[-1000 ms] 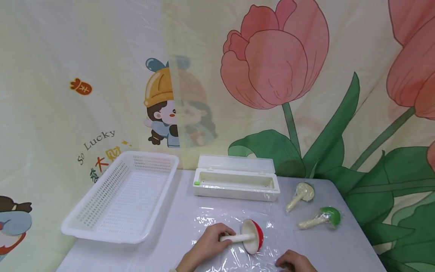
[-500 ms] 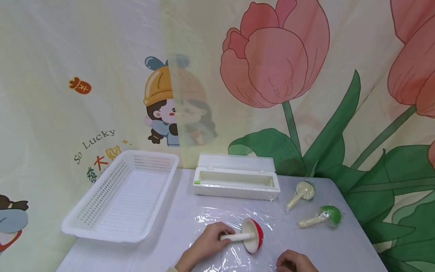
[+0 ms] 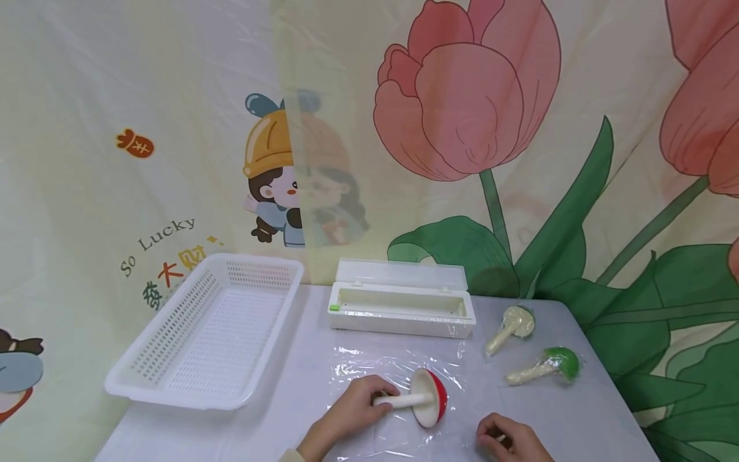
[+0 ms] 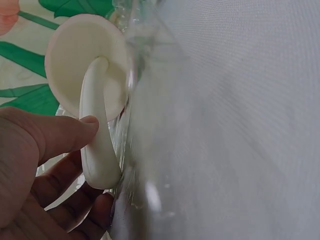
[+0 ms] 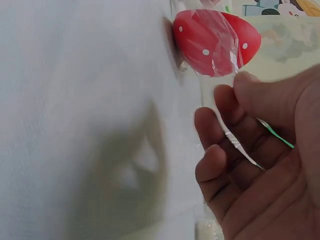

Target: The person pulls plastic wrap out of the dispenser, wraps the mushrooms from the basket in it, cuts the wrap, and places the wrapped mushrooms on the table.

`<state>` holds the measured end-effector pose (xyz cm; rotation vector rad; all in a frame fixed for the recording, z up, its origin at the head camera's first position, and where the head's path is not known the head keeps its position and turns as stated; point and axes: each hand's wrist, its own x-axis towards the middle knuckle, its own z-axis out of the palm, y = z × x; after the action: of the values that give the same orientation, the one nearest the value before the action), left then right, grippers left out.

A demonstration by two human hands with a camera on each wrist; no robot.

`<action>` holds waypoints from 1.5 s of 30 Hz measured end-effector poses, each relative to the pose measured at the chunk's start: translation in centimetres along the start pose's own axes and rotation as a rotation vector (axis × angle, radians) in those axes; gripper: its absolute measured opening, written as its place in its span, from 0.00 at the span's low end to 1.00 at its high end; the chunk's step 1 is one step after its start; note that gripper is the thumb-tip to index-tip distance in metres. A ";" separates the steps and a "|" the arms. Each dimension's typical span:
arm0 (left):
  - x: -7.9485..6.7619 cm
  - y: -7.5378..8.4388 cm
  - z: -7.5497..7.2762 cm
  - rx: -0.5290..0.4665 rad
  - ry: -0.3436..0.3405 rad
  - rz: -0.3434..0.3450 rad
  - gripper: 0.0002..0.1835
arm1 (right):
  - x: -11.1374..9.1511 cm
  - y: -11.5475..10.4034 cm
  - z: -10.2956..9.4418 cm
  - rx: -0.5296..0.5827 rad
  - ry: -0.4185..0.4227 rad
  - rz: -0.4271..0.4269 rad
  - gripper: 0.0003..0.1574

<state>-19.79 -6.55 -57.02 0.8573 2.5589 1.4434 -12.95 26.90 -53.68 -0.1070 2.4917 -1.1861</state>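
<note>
A toy mushroom with a red, white-dotted cap lies on its side on a sheet of cling film. My left hand grips its white stem, thumb on the near side in the left wrist view, fingers curled behind and below. To the right of the cap, my right hand is at the film's right edge. In the right wrist view its thumb and forefinger pinch the clear film, which stretches up in front of the red cap. The other fingers are bent.
A white perforated basket stands at the left. Behind the film is a long white box with its clear lid up. Two film-wrapped toy mushrooms lie at the right: a pale one and a green-capped one.
My right hand has shifted slightly to the right, away from the red cap. My left hand and the mushroom have stayed nearly in place.
</note>
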 end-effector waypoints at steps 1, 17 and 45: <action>0.0 0.0 0.0 0.001 -0.002 -0.003 0.12 | 0.0 -0.1 0.1 -0.002 0.031 -0.001 0.07; 0.3 0.6 -0.4 0.052 -0.075 0.059 0.13 | 1.4 -4.1 0.6 -0.026 0.340 -0.146 0.08; 1.8 1.0 -1.5 0.088 -0.246 -0.058 0.13 | 7.6 -5.5 1.9 -0.032 0.550 -0.472 0.11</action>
<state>-21.37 -6.36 -54.99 0.9021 2.4554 1.1391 -19.84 20.22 -52.86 -0.4544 3.0764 -1.5224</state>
